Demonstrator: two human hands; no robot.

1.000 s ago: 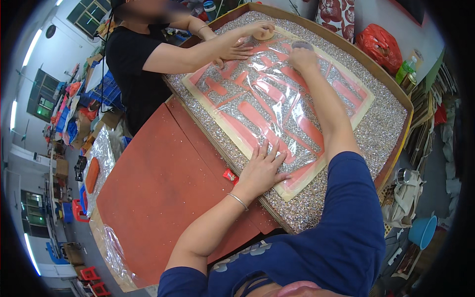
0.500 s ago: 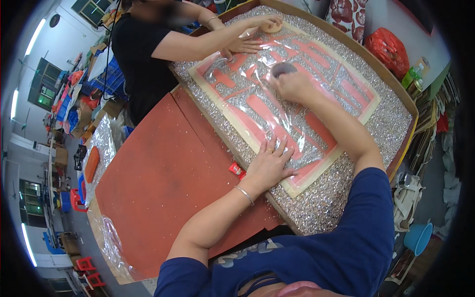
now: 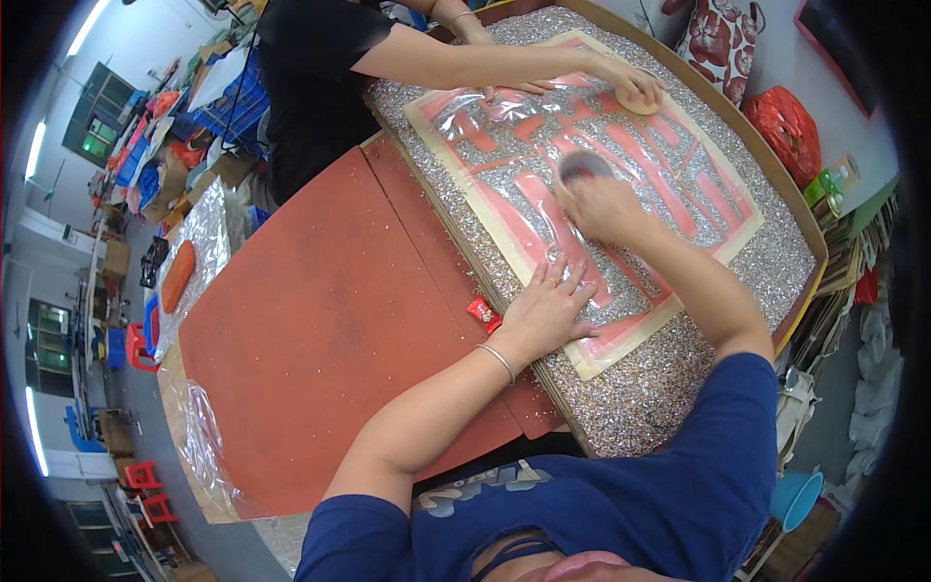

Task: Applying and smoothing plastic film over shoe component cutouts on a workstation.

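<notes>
A large cream sheet (image 3: 734,248) with red cut shapes under clear film lies in a wooden tray (image 3: 766,170) filled with silvery glitter. My left hand (image 3: 548,310) presses flat on the sheet's near corner, fingers spread. My right hand (image 3: 599,206) grips a round pad (image 3: 582,165) and holds it down on the film near the sheet's middle. Across the table another person in black presses one hand (image 3: 504,89) on the far edge and holds a round tan pad (image 3: 640,100) on the sheet with the other.
A red-brown board (image 3: 320,320) covers the table to the left, with a small red wrapped sweet (image 3: 483,312) near the tray edge. Crumpled clear plastic (image 3: 208,228) lies at the board's far left. A red bag (image 3: 787,124) and shelves stand at the right.
My right hand has drawn the round pad back toward me across the film. My left hand stays pressed on the near corner. The other person's hands have shifted along the far edge.
</notes>
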